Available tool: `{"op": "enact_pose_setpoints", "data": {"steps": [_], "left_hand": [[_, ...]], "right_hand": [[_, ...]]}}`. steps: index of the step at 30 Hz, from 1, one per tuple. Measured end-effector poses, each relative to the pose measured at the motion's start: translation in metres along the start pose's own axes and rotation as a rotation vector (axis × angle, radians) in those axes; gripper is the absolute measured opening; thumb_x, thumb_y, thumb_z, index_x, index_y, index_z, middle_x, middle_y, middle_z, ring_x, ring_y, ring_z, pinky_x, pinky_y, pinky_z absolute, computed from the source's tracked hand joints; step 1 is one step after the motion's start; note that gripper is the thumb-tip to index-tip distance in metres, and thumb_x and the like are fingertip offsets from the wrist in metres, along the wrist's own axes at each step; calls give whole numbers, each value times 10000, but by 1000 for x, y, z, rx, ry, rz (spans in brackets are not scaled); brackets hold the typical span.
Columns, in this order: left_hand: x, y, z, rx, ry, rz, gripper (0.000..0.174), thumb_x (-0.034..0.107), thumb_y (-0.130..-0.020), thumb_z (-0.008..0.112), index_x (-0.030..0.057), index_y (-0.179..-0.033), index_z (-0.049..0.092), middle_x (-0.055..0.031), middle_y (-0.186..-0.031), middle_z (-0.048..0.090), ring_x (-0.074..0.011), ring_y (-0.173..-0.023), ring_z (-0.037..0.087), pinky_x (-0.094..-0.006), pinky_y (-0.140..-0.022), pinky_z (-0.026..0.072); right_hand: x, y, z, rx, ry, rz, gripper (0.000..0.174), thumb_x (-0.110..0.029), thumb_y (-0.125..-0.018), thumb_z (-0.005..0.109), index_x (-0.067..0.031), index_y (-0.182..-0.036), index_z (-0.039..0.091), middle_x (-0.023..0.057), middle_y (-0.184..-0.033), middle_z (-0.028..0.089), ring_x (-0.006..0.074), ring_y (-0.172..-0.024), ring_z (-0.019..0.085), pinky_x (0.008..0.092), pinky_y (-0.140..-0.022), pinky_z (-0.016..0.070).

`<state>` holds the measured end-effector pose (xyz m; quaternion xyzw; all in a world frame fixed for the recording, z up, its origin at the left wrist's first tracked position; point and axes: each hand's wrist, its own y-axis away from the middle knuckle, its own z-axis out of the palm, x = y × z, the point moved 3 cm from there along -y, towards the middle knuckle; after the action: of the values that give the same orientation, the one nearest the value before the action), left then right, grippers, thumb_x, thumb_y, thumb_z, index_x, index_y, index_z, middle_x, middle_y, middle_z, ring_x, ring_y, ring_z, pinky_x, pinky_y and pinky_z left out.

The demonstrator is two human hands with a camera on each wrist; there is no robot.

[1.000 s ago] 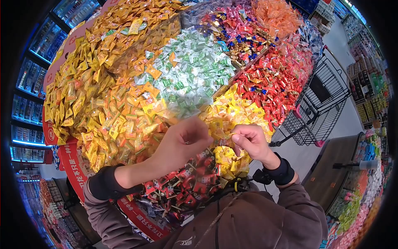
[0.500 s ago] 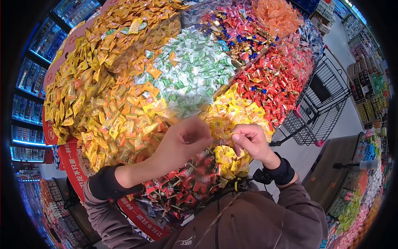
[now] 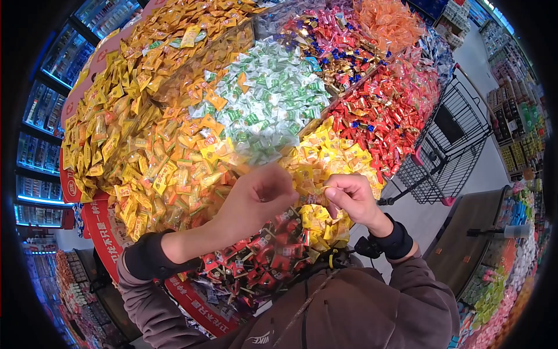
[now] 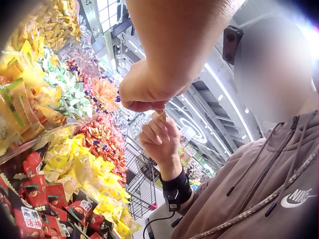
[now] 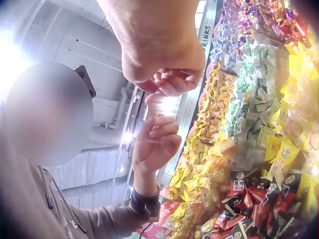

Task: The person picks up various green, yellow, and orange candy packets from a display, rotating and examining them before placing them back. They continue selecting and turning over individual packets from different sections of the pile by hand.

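Observation:
In the head view, my left hand [image 3: 261, 192] is raised over the sweets at the middle, fingers bent in toward the thumb. Facing it at the right, my right hand [image 3: 351, 198] pinches with thumb and forefinger. In the left wrist view, a small pale tan piece [image 4: 161, 116] shows between the two hands' fingertips; I cannot tell what kind of thing it is. Yellow-wrapped sweets [image 3: 322, 224] lie under the right hand. Below the left hand are red and black wrapped sweets [image 3: 267, 259].
Green and white sweets [image 3: 270, 93] fill the display's middle, orange and yellow packets [image 3: 168, 168] its left, red sweets [image 3: 378, 107] its right. A black wire shopping cart [image 3: 450, 139] stands at the right. Stocked shelves [image 3: 511, 128] line the aisle beyond.

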<state>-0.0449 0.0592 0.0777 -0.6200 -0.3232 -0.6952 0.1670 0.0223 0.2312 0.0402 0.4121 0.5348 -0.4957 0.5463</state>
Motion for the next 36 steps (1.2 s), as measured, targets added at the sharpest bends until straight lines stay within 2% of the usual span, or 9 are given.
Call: {"op": "enact_pose_setpoints", "data": {"steps": [4,7,14,18,22,24,27,29,36], "left_hand": [[8,2,-1,31,-173,45,150,90,-767,615,70,-856,496,21,-709,501,-57,-628,494,-230,-553,411],[35,8,8,117,-893,560,229,129,-710,631,66,-899,518,-26,-769,525,-144,-699,531,-285,-604,421],[36,20,19,-72,-1422,1029,255,185,-669,626,51,-872,549,-30,-810,541,-169,-738,523,-288,-666,420],[51,3,-13,129,-1522,907,233,161,-669,620,58,-867,554,-46,-821,546,-185,-761,525,-316,-650,408],[96,-39,-119,707,-1513,795,165,125,-698,610,64,-837,546,-83,-815,523,-252,-782,501,-355,-692,400],[113,-52,-172,868,-1518,780,175,115,-687,626,66,-837,550,-90,-821,511,-260,-820,490,-367,-713,396],[138,-66,-223,1111,-1657,640,177,145,-703,634,86,-853,561,-85,-819,510,-251,-878,488,-372,-757,377],[148,-80,-250,1182,-1667,596,168,169,-708,624,96,-850,572,-74,-844,523,-228,-896,492,-366,-768,361],[158,-127,-303,1442,-1636,388,192,220,-769,576,97,-916,568,-63,-952,563,-234,-951,507,-408,-801,365]], "right_hand": [[-1,1,1,-6,0,10,226,-110,-870,454,-12,-683,534,13,-548,539,63,-511,501,210,-509,379],[2,0,2,-39,-7,31,233,-126,-881,444,-12,-698,532,14,-575,547,69,-554,507,216,-543,388],[2,0,11,-160,3,-18,228,-138,-895,430,-20,-735,542,9,-651,537,78,-618,501,225,-590,395],[8,-6,7,-81,-29,-2,182,-138,-897,424,-16,-819,535,17,-701,545,66,-612,470,211,-570,377],[21,-10,-4,-37,26,57,162,-132,-896,424,-15,-853,527,19,-688,542,55,-576,428,191,-538,361],[34,-10,-10,-45,81,107,152,-133,-893,434,-19,-860,529,13,-692,541,56,-587,435,194,-547,368],[37,-12,-20,58,674,122,122,-149,-840,500,-35,-831,542,53,-674,555,147,-561,506,264,-520,398],[45,-13,-31,130,966,111,130,-166,-790,552,-39,-817,551,112,-668,564,239,-561,549,328,-510,425],[50,-9,-51,201,960,157,150,-184,-809,553,-38,-835,578,110,-634,562,199,-510,525,284,-471,393]]}}
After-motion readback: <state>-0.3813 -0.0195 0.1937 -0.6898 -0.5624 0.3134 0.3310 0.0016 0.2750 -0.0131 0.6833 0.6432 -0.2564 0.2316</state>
